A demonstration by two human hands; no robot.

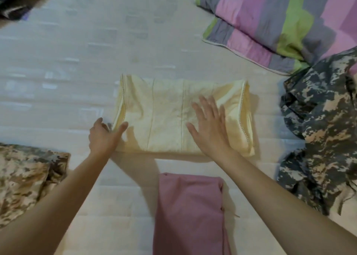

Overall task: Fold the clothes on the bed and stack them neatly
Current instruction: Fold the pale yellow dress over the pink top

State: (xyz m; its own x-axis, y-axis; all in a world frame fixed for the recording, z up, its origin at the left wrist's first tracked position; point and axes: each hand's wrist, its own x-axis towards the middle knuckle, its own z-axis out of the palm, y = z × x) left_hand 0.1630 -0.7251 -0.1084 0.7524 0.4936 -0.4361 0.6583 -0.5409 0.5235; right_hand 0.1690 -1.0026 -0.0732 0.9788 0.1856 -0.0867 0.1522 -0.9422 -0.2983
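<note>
A pale yellow garment lies folded into a rectangle in the middle of the bed. My left hand is at its near left corner, the thumb on top of the cloth and the fingers at the edge beside it. My right hand lies flat on the right half of the yellow garment, fingers straight and spread. A folded pink garment lies just below, nearer to me. A tan camouflage garment sits at the left, and a grey camouflage garment lies bunched at the right.
The white patterned mattress stretches across the view. A folded striped quilt in pink, grey and green lies at the back right. A dark bundle of fabric sits in the far left corner.
</note>
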